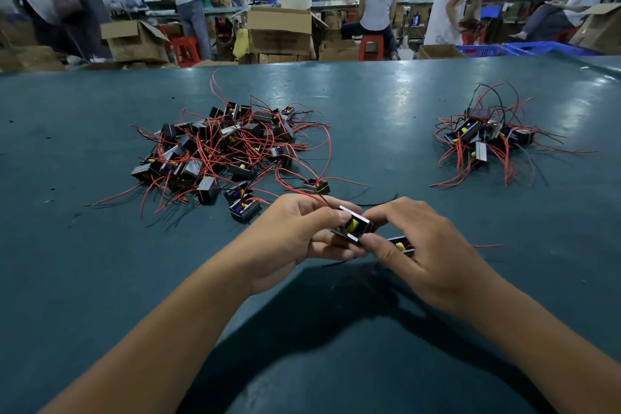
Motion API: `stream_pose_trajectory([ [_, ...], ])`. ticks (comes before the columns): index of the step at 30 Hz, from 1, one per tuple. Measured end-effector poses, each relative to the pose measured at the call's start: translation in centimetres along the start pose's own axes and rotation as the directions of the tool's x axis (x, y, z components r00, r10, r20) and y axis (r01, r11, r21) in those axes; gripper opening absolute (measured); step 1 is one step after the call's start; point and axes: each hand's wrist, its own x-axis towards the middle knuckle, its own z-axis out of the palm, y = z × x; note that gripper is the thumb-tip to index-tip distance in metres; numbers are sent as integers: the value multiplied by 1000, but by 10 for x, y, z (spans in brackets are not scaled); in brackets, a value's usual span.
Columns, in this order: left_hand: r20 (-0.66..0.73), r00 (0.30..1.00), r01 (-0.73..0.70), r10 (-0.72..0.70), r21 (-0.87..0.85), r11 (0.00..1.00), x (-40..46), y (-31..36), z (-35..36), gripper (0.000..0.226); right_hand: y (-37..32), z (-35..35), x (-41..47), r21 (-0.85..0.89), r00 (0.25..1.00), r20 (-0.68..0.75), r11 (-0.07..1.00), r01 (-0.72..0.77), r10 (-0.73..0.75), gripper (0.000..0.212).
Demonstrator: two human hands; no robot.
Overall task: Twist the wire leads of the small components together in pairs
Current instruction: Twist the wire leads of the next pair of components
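My left hand (pixel 289 235) and my right hand (pixel 426 245) meet over the near middle of the dark green table (pixel 369 104). Between their fingertips I hold a small black component with a yellow core (pixel 354 224). My right hand also grips a second component (pixel 401 245), partly hidden under its fingers. Red and black leads (pixel 484 246) trail out to the right of that hand. A big pile of the same components with red leads (pixel 221 148) lies at the left. A smaller pile (pixel 487 141) lies at the right.
One loose component (pixel 316 185) and two more (pixel 243 205) lie just beyond my left hand. Past the table's far edge stand cardboard boxes (pixel 279 30), red stools (pixel 186 50) and blue crates (pixel 524 49), with several people at benches.
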Motion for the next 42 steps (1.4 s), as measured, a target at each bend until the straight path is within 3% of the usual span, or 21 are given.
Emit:
stream_pose_trajectory([
  [4, 14, 999, -33, 34, -23, 999, -1, 4, -1, 26, 0, 0, 0, 76, 997, -32, 995, -65, 68, 19],
  [7, -12, 997, -72, 72, 14, 997, -2, 5, 2, 32, 0, 1, 0, 118, 993, -37, 988, -104, 109, 21],
  [14, -15, 981, -186, 194, 227, 956, -1, 3, 4, 30, -8, -1, 2, 235, 975, -148, 964, -127, 165, 20],
  [17, 31, 974, -221, 223, 319, 922, 0, -1, 7, 32, -12, -1, 1, 346, 974, -104, 926, -153, 200, 17],
  [21, 93, 961, -274, 260, 436, 857, -1, -4, 8, 31, -13, -1, 0, 388, 983, -123, 918, -82, 139, 12],
  [25, 110, 967, -255, 230, 449, 856, 0, -6, 9, 32, -11, -1, 1, 388, 986, -135, 921, -38, 98, 6],
  [31, 64, 962, -270, 266, 381, 884, 3, -7, 4, 32, -4, -4, 0, 552, 973, -120, 828, -98, 196, 5],
  [42, 30, 939, -327, 342, 381, 865, 2, -5, 4, 31, 1, -6, 0, 482, 947, -66, 841, -245, 314, 13],
])
